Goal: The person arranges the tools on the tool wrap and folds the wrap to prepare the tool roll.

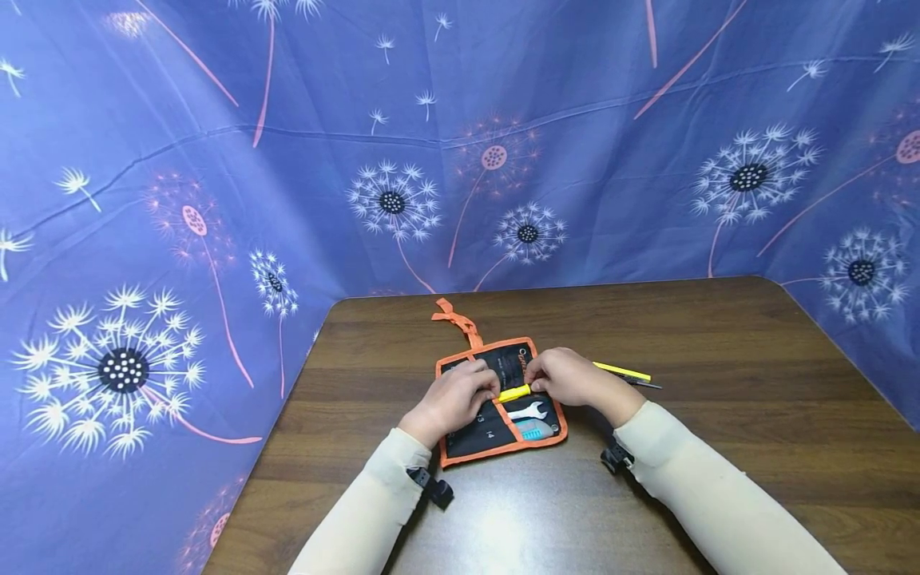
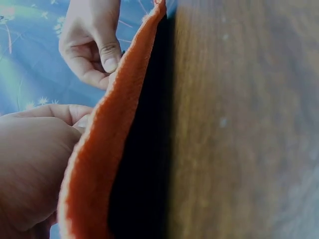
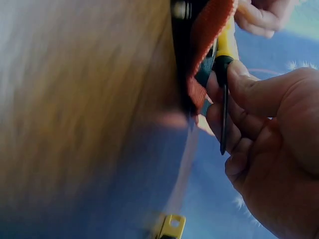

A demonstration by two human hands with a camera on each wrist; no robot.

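A black tool pouch (image 1: pixel 469 431) with orange trim lies unfolded on the table. My right hand (image 1: pixel 568 377) pinches a screwdriver between thumb and fingers at its black collar. Its yellow handle (image 1: pixel 513 394) points left across the pouch, and the dark shaft (image 3: pixel 224 119) runs back beneath the palm in the right wrist view. My left hand (image 1: pixel 460 395) rests over the pouch's middle, its curled fingertips gripping at the orange band beside the handle's end. Just below the handle, a wrench (image 1: pixel 528 411) and a teal utility knife (image 1: pixel 535 430) sit in pockets.
An orange tie strap (image 1: pixel 456 315) stretches from the pouch toward the table's back edge. Right of my right hand lie a yellow stick-like item (image 1: pixel 625 370) and a thin dark tool (image 1: pixel 647 384). A blue dandelion-print cloth (image 1: pixel 611 200) hangs behind the brown wooden table (image 1: pixel 755 447).
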